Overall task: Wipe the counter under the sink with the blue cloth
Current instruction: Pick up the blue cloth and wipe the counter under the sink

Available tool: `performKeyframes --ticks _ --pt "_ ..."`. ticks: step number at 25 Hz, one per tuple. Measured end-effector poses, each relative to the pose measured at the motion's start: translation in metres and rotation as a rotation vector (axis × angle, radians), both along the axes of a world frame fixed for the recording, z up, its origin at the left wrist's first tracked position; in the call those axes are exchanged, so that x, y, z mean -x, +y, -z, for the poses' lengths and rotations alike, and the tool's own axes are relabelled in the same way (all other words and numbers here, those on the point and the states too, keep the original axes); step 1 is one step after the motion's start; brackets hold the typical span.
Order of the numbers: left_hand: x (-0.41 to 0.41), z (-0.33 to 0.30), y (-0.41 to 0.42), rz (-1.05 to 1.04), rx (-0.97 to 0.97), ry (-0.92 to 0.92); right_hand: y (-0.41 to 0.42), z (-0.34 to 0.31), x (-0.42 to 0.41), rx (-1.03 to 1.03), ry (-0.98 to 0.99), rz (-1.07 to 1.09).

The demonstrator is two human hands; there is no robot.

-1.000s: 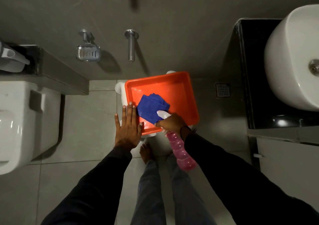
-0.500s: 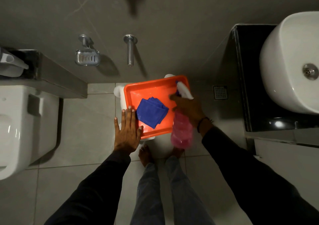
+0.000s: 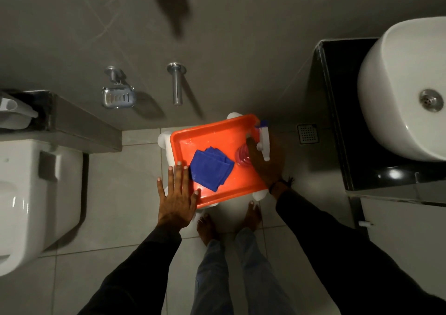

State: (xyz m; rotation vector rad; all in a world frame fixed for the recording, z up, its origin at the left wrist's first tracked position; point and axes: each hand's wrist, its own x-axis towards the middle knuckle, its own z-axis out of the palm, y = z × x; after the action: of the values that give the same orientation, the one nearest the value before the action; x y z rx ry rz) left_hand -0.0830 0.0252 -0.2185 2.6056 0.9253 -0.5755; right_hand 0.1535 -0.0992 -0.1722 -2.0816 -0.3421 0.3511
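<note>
A folded blue cloth (image 3: 212,168) lies in an orange tray (image 3: 193,136) that rests on a white stool. My left hand (image 3: 177,196) lies flat with fingers spread on the tray's near left corner, just left of the cloth. My right hand (image 3: 265,160) grips a pink spray bottle (image 3: 243,156) with a white trigger head, upright over the tray's right side, beside the cloth. The black counter (image 3: 337,112) runs under the white sink (image 3: 395,85) at the right.
A white toilet (image 3: 31,194) stands at the left, with a grey ledge behind it. A soap dish (image 3: 117,97) and a metal peg (image 3: 176,83) stick out of the wall. A floor drain (image 3: 307,133) sits between the tray and the counter. My bare feet stand below the tray.
My right hand has carried the spray bottle from the tray's near edge up and right, then down upright onto the tray's right side. My left hand and the cloth have stayed put.
</note>
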Motion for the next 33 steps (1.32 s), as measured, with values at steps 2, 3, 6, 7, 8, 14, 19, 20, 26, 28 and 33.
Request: performKeyframes --ticks 2,3,6,7,8,14,19,20,26,28,33 --pt "-0.002 -0.009 0.0 0.02 -0.034 0.006 -0.009 -0.011 0.007 0.086 0.056 0.044" --pt "-0.003 -0.012 0.001 0.042 -0.059 0.01 -0.016 -0.012 0.017 0.137 0.107 0.118" --pt "-0.022 -0.017 0.014 0.115 -0.074 -0.058 -0.031 -0.002 0.068 0.249 0.311 0.221" --pt "-0.034 -0.018 0.019 0.152 -0.048 -0.098 -0.026 0.005 0.082 0.296 0.364 0.152" --pt "-0.046 -0.018 0.023 0.186 -0.023 -0.139 -0.016 0.013 0.091 0.345 0.39 0.066" --pt "-0.094 0.004 0.038 -0.177 0.323 -0.13 0.044 0.053 0.083 0.378 0.541 0.101" --pt "-0.092 -0.017 0.035 -0.451 0.57 -0.185 0.031 0.028 0.069 0.22 0.829 0.098" --pt "-0.087 -0.028 0.032 -0.537 0.678 -0.206 0.022 0.014 0.068 0.169 0.888 0.078" --pt "-0.058 -0.104 -0.016 -0.89 1.201 -0.226 -0.056 -0.079 0.058 0.072 0.918 0.046" --pt "-0.069 -0.123 -0.042 -0.864 1.261 -0.201 -0.085 -0.102 0.046 -0.006 0.867 0.052" --pt "-0.13 -0.154 -0.118 -0.72 1.362 -0.235 -0.169 -0.143 -0.004 0.037 0.672 0.137"
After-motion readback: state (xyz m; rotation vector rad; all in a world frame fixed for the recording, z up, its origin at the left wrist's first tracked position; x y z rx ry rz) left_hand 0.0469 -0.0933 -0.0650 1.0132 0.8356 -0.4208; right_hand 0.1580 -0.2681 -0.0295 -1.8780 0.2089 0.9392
